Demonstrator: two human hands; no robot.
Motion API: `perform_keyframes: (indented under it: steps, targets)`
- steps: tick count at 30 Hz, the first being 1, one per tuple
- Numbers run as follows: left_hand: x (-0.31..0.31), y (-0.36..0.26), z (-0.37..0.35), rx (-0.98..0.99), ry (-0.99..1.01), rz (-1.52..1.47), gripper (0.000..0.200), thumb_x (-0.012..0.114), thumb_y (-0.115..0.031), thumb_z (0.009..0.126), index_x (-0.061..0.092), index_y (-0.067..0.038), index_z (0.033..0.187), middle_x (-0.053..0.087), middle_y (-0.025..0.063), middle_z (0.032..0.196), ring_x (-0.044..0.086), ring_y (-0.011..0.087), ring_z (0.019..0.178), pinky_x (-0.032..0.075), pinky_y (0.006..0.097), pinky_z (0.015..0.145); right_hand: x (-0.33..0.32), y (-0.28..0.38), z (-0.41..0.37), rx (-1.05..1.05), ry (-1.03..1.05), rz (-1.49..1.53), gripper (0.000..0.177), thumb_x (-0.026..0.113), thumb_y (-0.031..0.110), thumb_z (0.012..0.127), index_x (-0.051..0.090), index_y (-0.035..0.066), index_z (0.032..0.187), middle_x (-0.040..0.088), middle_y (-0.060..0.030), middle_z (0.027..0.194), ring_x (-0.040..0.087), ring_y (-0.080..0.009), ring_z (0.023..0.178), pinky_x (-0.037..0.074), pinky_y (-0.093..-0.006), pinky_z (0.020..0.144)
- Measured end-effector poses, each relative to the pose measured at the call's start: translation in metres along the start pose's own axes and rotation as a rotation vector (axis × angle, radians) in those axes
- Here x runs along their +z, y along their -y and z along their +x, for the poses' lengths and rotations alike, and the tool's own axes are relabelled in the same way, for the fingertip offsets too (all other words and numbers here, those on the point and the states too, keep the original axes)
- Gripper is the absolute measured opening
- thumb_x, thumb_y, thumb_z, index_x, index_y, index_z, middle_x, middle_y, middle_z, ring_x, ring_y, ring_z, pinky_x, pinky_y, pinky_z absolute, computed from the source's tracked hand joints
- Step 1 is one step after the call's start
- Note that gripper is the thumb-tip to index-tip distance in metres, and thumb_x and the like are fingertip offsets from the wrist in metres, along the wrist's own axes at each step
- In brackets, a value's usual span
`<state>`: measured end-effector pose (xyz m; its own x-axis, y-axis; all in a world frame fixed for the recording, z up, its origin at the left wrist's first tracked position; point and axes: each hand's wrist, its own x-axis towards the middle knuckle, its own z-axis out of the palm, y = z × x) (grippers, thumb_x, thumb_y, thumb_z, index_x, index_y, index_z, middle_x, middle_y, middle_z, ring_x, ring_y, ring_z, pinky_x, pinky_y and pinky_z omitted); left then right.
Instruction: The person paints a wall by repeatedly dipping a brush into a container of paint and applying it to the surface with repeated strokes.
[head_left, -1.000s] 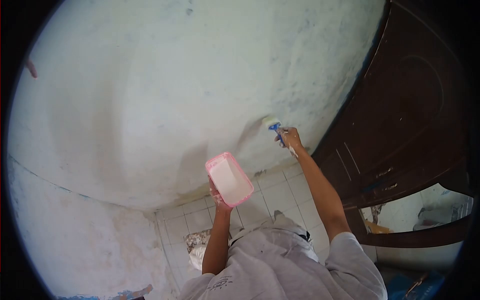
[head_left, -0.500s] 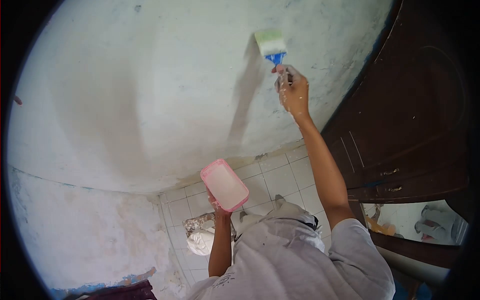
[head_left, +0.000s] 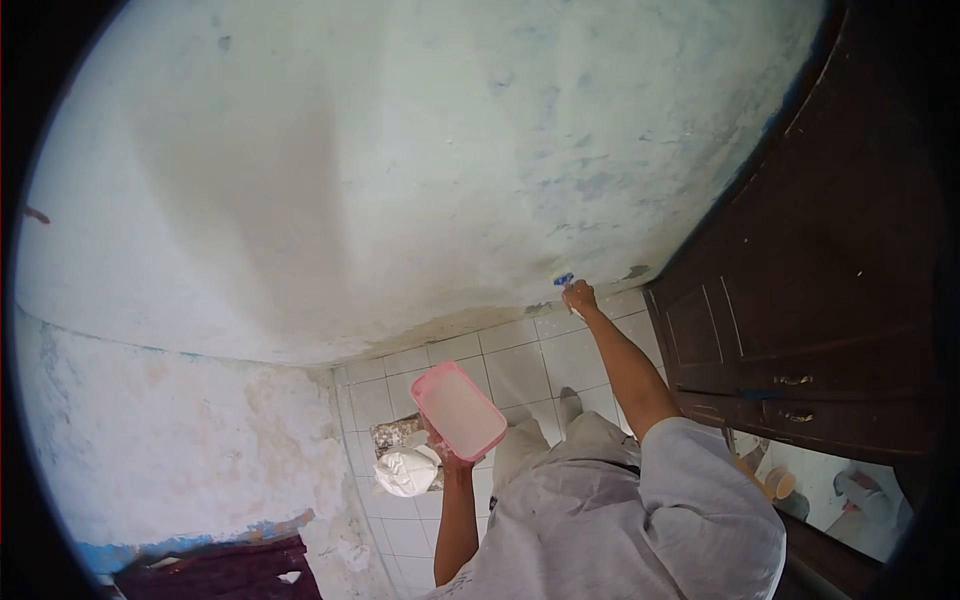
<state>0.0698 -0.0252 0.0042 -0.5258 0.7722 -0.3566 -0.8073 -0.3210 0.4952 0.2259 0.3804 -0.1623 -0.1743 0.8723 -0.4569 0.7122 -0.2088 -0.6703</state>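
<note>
My right hand (head_left: 578,296) is closed around the handle of a paintbrush (head_left: 563,279) with a blue ferrule end. Its bristles are against or very near the lower part of the wall (head_left: 440,200), close to the floor; contact is hard to make out. My left hand (head_left: 446,446) supports a pink plastic tub (head_left: 460,410) from beneath and the side, its fingers partly hidden. Whitish paint fills the tub, which is held in front of my body above the tiles.
A dark wooden cabinet (head_left: 800,250) with brass handles and a mirror (head_left: 820,490) stands on the right. A white sack (head_left: 407,471) lies on the tiled floor (head_left: 520,370) beside a paint-spattered object (head_left: 398,433). Dark red cloth (head_left: 225,572) is at lower left.
My right hand has brought the paintbrush down the wall, from high up to near the floor. The tub has shifted slightly down and right in view, as the camera view has also moved.
</note>
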Motion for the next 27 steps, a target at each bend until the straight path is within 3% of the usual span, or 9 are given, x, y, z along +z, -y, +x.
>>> perform_keyframes:
  steps: [1, 4, 6, 9, 12, 21, 24, 26, 27]
  targets:
    - [-0.004, -0.001, 0.000, -0.003, -0.010, 0.019, 0.082, 0.058, -0.068, 0.091, 0.044, -0.012, 0.148, 0.062, 0.0157, 0.132, 0.066, 0.0379, 0.113, 0.053, 0.0624, 0.097, 0.001, -0.003, 0.005, 0.007, 0.012, 0.042, 0.047, 0.061, 0.040, 0.096, 0.064, -0.003, 0.113, 0.069, -0.0323, 0.098, 0.070, -0.0399, 0.102, 0.053, -0.0545, 0.087]
    - [0.004, 0.006, -0.006, -0.014, 0.034, 0.050, 0.084, 0.061, -0.067, 0.089, 0.043, -0.011, 0.149, 0.061, 0.0156, 0.133, 0.065, 0.0373, 0.115, 0.052, 0.0613, 0.099, -0.011, 0.026, 0.020, -0.421, -0.182, 0.177, 0.046, 0.056, 0.035, 0.105, 0.065, -0.001, 0.079, 0.060, -0.0094, 0.056, 0.057, -0.0223, 0.046, 0.045, -0.0406, 0.048]
    - [0.034, -0.029, 0.008, -0.061, 0.162, 0.061, 0.085, 0.062, -0.066, 0.088, 0.042, -0.010, 0.149, 0.060, 0.0154, 0.134, 0.063, 0.0366, 0.117, 0.052, 0.0600, 0.101, -0.073, 0.156, -0.071, -0.211, -0.107, 0.344, 0.030, 0.064, 0.026, 0.096, 0.068, -0.002, 0.088, 0.069, -0.0178, 0.068, 0.070, -0.0333, 0.062, 0.055, -0.0449, 0.063]
    - [0.010, -0.018, 0.021, -0.074, 0.122, -0.040, 0.085, 0.063, -0.064, 0.088, 0.042, -0.009, 0.149, 0.059, 0.0151, 0.136, 0.062, 0.0357, 0.119, 0.051, 0.0583, 0.102, -0.144, 0.232, -0.172, -0.434, -0.211, 0.417, 0.023, 0.059, 0.018, 0.099, 0.064, -0.002, 0.091, 0.066, -0.0183, 0.065, 0.067, -0.0293, 0.055, 0.054, -0.0423, 0.059]
    - [0.034, -0.013, 0.020, -0.082, 0.115, -0.045, 0.085, 0.061, -0.065, 0.088, 0.042, -0.009, 0.149, 0.059, 0.0153, 0.136, 0.062, 0.0356, 0.119, 0.050, 0.0586, 0.102, -0.143, 0.231, -0.185, -0.622, -0.282, 0.472, 0.023, 0.055, 0.021, 0.102, 0.061, -0.001, 0.098, 0.067, -0.0183, 0.068, 0.067, -0.0325, 0.053, 0.053, -0.0434, 0.057]
    - [0.058, -0.033, 0.031, -0.017, 0.165, -0.020, 0.078, 0.052, -0.067, 0.094, 0.044, -0.011, 0.149, 0.061, 0.0163, 0.134, 0.062, 0.0367, 0.119, 0.049, 0.0613, 0.102, -0.010, 0.096, -0.059, -0.229, -0.130, -0.113, 0.041, 0.041, 0.036, 0.106, 0.061, 0.004, 0.121, 0.071, -0.0278, 0.102, 0.068, -0.0461, 0.102, 0.054, -0.0575, 0.088]
    - [0.064, -0.034, 0.026, -0.002, 0.145, -0.035, 0.078, 0.053, -0.066, 0.094, 0.044, -0.011, 0.149, 0.061, 0.0165, 0.134, 0.062, 0.0373, 0.119, 0.049, 0.0623, 0.102, 0.016, 0.059, -0.039, -0.074, -0.050, -0.171, 0.046, 0.039, 0.038, 0.107, 0.064, 0.002, 0.118, 0.069, -0.0289, 0.109, 0.067, -0.0450, 0.106, 0.053, -0.0560, 0.093]
    - [0.055, -0.032, 0.032, 0.016, 0.134, -0.037, 0.078, 0.054, -0.066, 0.093, 0.044, -0.011, 0.149, 0.061, 0.0166, 0.134, 0.062, 0.0374, 0.119, 0.048, 0.0629, 0.103, 0.029, 0.025, 0.000, -0.519, 0.123, -0.624, 0.046, 0.043, 0.037, 0.106, 0.069, -0.001, 0.107, 0.070, -0.0291, 0.106, 0.070, -0.0410, 0.105, 0.055, -0.0533, 0.091]
    - [0.050, -0.034, 0.038, 0.022, 0.135, -0.033, 0.079, 0.054, -0.065, 0.093, 0.044, -0.011, 0.149, 0.061, 0.0166, 0.134, 0.062, 0.0375, 0.120, 0.048, 0.0632, 0.104, 0.019, 0.050, -0.011, -0.362, 0.023, -0.371, 0.043, 0.046, 0.036, 0.106, 0.069, 0.000, 0.102, 0.072, -0.0265, 0.098, 0.072, -0.0365, 0.097, 0.056, -0.0496, 0.085]
